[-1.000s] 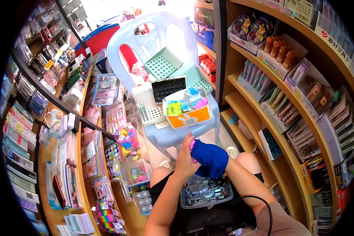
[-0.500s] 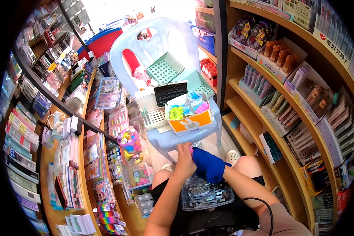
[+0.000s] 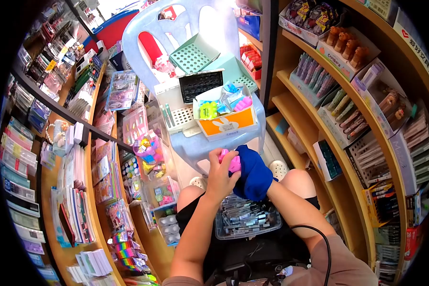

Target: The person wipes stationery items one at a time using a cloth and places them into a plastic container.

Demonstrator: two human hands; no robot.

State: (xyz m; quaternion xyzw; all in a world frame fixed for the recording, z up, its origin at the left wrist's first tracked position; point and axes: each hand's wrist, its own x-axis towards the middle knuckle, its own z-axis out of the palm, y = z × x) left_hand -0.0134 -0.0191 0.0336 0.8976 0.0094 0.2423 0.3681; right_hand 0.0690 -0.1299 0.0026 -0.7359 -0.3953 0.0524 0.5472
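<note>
My left hand (image 3: 222, 175) grips a small bright pink object with a rounded, bumpy outline (image 3: 232, 162), its fingers curled around the side. A blue cloth (image 3: 252, 175) covers my right hand (image 3: 273, 190) and presses against the pink object; the fingers beneath it are hidden. Under both hands, a clear plastic tub (image 3: 248, 233) full of pens and thin sticks rests on my lap. On a pale blue plastic chair (image 3: 186, 155) in front stands an orange and white box (image 3: 226, 127) with a rabbit shape. Inside it are a yellow-green bumpy piece (image 3: 208, 110), a similar pink piece (image 3: 243, 104) and blue wrapped items.
Perforated green display boxes (image 3: 194, 53) and a white pen box (image 3: 169, 114) share the chair. Wooden shelves (image 3: 314, 114) with boxed pens curve along my right. Notebooks (image 3: 76, 205) and plastic bins of small goods (image 3: 164, 193) line my left. A black cable (image 3: 321, 236) crosses my right forearm.
The view has tilted down and shifted slightly. My left hand has turned and its fingers have spread around the pink object, which now shows more beside the blue cloth.
</note>
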